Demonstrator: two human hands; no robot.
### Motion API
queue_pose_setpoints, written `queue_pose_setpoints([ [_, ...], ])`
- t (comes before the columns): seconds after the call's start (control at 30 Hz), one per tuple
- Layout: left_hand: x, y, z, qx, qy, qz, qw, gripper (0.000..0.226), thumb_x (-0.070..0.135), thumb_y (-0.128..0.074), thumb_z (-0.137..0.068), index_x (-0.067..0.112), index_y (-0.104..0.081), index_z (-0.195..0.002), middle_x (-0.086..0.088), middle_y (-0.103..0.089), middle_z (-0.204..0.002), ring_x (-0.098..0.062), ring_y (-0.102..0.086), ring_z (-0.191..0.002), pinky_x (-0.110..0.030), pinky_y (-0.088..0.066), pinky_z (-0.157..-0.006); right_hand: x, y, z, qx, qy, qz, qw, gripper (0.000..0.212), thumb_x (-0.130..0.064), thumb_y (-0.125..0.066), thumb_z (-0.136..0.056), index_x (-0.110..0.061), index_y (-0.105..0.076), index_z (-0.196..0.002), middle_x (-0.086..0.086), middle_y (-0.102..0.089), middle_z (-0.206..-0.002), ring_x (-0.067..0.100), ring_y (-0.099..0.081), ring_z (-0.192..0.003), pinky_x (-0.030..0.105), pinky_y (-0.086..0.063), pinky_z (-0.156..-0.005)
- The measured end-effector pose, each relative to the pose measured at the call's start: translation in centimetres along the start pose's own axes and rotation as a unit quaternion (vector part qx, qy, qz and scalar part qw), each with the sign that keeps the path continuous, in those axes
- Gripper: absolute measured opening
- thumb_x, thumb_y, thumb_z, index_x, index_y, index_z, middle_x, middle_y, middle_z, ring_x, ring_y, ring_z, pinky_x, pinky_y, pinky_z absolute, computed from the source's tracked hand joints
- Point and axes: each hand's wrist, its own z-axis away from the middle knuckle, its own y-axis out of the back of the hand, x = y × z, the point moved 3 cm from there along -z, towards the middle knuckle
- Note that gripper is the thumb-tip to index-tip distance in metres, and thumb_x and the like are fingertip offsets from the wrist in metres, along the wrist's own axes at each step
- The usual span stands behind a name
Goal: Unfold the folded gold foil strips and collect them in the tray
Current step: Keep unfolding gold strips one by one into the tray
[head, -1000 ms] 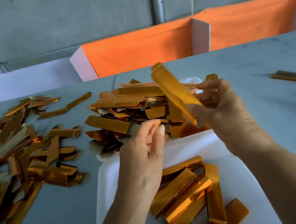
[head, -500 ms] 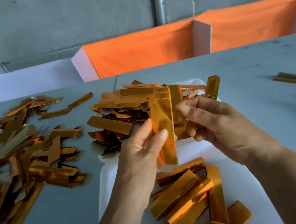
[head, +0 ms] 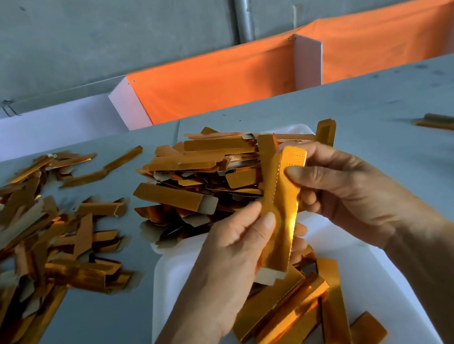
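From my seat, the widest bare stretch of table (head: 371, 112) lies to the right, broken only by a lone strip (head: 453, 123) near the far right edge. On the left, scattered strips (head: 35, 240) cover most of the surface, leaving a narrow grey lane between them and the tray (head: 174, 282). A heaped pile (head: 201, 181) blocks the tray's far end, and opened strips (head: 294, 316) fill its near middle; white tray floor shows at the right. Both hands (head: 347, 196) hang above the tray's centre, closing that approach. Beyond the table, an orange cloth barrier (head: 222, 83) walls off the back.
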Motion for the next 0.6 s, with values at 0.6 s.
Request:
queue_pose_setpoints([
  [0.6,0.7,-0.37,0.35,-0.006,0.069,0.048,0.996,0.047,0.051,-0.052,-0.082,0.022,-0.062,-0.117,-0.002,-0.073,-0.1,-0.015,-0.07,-0.082,-0.02,-0.054,-0.067,-0.25,0.58,0.09,0.031,-0.016,0.075,0.997,0.021,-0.034,-0.074,-0.067,-0.015,-0.063,-0.067,0.004,-0.057,-0.063,0.01,-0.049,-0.049,0.017,-0.043,-0.047],
])
